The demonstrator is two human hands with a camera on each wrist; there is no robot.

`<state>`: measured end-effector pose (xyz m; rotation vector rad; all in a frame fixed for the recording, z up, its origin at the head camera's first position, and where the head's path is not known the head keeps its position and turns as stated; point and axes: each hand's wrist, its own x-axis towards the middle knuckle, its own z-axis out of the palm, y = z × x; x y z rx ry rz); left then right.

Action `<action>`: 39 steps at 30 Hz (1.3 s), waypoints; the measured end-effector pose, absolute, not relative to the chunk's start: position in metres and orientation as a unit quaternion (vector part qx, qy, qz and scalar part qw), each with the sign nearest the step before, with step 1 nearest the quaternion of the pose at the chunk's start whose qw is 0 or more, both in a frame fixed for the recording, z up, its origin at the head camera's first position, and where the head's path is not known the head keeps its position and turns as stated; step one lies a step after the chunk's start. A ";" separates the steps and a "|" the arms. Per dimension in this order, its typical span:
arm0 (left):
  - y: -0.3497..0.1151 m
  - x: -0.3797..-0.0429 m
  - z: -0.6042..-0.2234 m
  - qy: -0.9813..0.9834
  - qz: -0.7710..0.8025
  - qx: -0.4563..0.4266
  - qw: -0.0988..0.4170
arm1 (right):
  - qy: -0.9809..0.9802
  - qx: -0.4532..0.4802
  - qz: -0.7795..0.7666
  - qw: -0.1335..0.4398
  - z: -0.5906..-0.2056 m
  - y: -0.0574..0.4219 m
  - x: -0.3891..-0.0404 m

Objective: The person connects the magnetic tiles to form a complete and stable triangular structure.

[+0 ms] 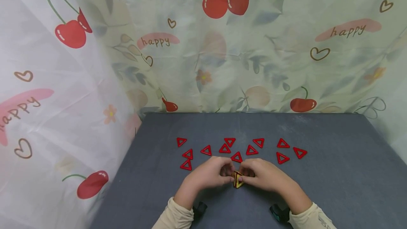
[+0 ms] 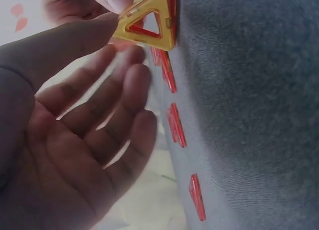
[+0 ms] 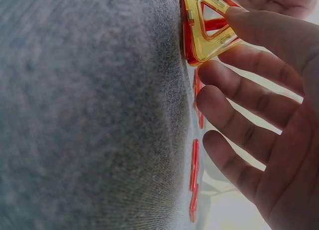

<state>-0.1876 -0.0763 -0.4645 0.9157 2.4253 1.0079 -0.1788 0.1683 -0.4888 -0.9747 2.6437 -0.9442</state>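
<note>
Standing up on the grey table is a small cluster of yellow and red magnetic triangle tiles [image 1: 238,181], joined at their edges. My left hand [image 1: 212,171] pinches its left side between thumb and fingertips. From the right, my right hand [image 1: 266,174] pinches it too, thumb against the yellow tile. In the left wrist view, the yellow triangle tile [image 2: 165,39] has an open middle with red behind it, and the left hand's lower fingers are spread loosely. The right wrist view has a yellow tile [image 3: 196,30] backed by red. Exactly how many tiles are joined cannot be told.
Several red triangle tiles lie flat beyond the hands, among them a left one [image 1: 181,142], a near-centre one [image 1: 236,157] and a right one [image 1: 300,153]. The grey table [image 1: 343,186] meets a printed curtain [image 1: 279,66] at its back edge.
</note>
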 end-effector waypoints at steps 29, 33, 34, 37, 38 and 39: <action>-0.073 -0.188 -0.471 0.866 0.350 0.311 0.176 | 0.886 -0.329 -0.318 0.075 -0.488 0.166 -0.176; -0.073 -0.187 -0.471 0.865 0.352 0.310 0.176 | 0.885 -0.332 -0.318 0.073 -0.489 0.166 -0.176; -0.072 -0.188 -0.471 0.865 0.353 0.310 0.177 | 0.885 -0.332 -0.318 0.073 -0.489 0.166 -0.176; -0.072 -0.188 -0.471 0.865 0.355 0.307 0.178 | 0.885 -0.331 -0.318 0.075 -0.490 0.165 -0.176; -0.072 -0.188 -0.471 0.865 0.356 0.307 0.179 | 0.885 -0.330 -0.319 0.075 -0.490 0.165 -0.176; -0.073 -0.188 -0.471 0.864 0.357 0.306 0.179 | 0.885 -0.330 -0.319 0.075 -0.490 0.165 -0.177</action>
